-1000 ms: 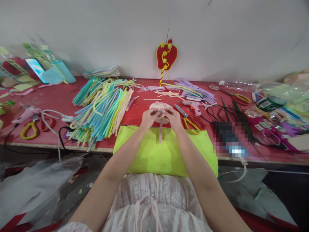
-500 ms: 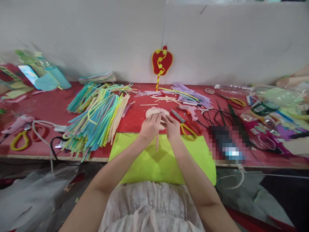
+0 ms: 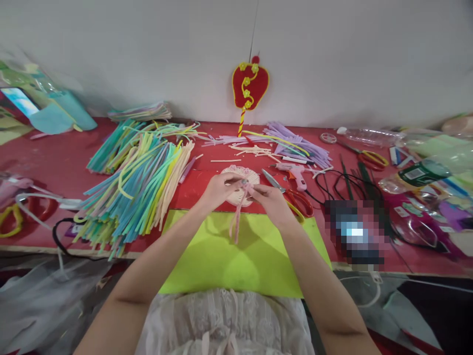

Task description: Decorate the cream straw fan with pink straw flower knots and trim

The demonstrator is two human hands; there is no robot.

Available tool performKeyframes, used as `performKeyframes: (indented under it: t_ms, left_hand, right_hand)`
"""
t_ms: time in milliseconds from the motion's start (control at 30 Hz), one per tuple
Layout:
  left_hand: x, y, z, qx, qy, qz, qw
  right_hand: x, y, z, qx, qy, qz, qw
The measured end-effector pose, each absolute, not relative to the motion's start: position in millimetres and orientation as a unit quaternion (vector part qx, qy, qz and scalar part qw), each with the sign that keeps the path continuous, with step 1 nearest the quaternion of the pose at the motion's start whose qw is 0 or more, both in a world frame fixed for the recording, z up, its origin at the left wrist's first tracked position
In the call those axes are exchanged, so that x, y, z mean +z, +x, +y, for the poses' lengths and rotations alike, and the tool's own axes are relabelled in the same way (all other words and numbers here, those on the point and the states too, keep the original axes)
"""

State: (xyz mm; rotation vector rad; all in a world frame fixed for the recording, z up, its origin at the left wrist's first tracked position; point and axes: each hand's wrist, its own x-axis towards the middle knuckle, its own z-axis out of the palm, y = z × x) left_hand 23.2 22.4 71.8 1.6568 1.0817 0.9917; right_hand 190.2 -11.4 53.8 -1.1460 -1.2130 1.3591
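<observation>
Between my two hands is a pink pipe cleaner [image 3: 237, 222], looped at its top, with two tails hanging down over the yellow-green mat. My left hand [image 3: 220, 191] pinches the looped top from the left, where a small greyish spot shows. From the right, the fingertips of my right hand [image 3: 272, 203] are closed on the same pipe cleaner. Just behind and below my fingers lies a cream round disc [image 3: 253, 176] of coiled strands with small pink loops on its far edge. Part of the disc is hidden by my hands.
The yellow-green mat [image 3: 236, 271] covers the table's front edge. A heap of coloured pipe cleaners [image 3: 136, 182] lies left. Scissors [image 3: 300, 202] and a pink glue gun [image 3: 293, 172] lie right, with cables and bottles beyond. A red fan-shaped ornament [image 3: 254, 88] stands against the wall.
My hands have drawn apart a little, uncovering the looped top of the pink pipe cleaner. Its two tails now show separately. The camera view has shifted slightly.
</observation>
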Motion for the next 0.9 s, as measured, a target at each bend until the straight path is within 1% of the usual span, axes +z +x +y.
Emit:
performKeyframes:
  t_ms: [67, 233, 400, 533, 600, 633, 733, 800, 900]
  left_hand:
    - [75, 23, 27, 0.382, 0.675, 0.432, 0.46]
    - [89, 23, 34, 0.367, 0.683, 0.431, 0.462]
    - [93, 22, 44, 0.373, 0.678, 0.459, 0.437]
    - [86, 20, 51, 0.384, 0.645, 0.46, 0.475]
    - [78, 14, 56, 0.39, 0.624, 0.481, 0.477]
    - [73, 9, 59, 0.392, 0.622, 0.508, 0.449]
    - [56, -7, 66, 0.37, 0.65, 0.589, 0.307]
    - [44, -15, 69, 0.33, 0.66, 0.625, 0.255]
    - [31, -18, 74, 0.287, 0.666, 0.64, 0.252]
  right_hand:
    - [58, 193, -8, 0.547, -0.483, -0.518, 0.446]
    - [61, 193, 0, 0.551, -0.502, -0.522, 0.415]
    - [62, 177, 4, 0.585, -0.474, -0.476, 0.453]
    - [63, 172, 8, 0.569, -0.502, -0.433, 0.486]
    - [63, 180, 11, 0.554, -0.518, -0.412, 0.506]
    - [63, 187, 13, 0.542, -0.524, -0.4, 0.521]
    - [59, 209, 19, 0.516, -0.544, -0.359, 0.555]
    - [54, 221, 21, 0.529, -0.555, -0.354, 0.536]
    - [41, 226, 21, 0.573, -0.573, -0.355, 0.466]
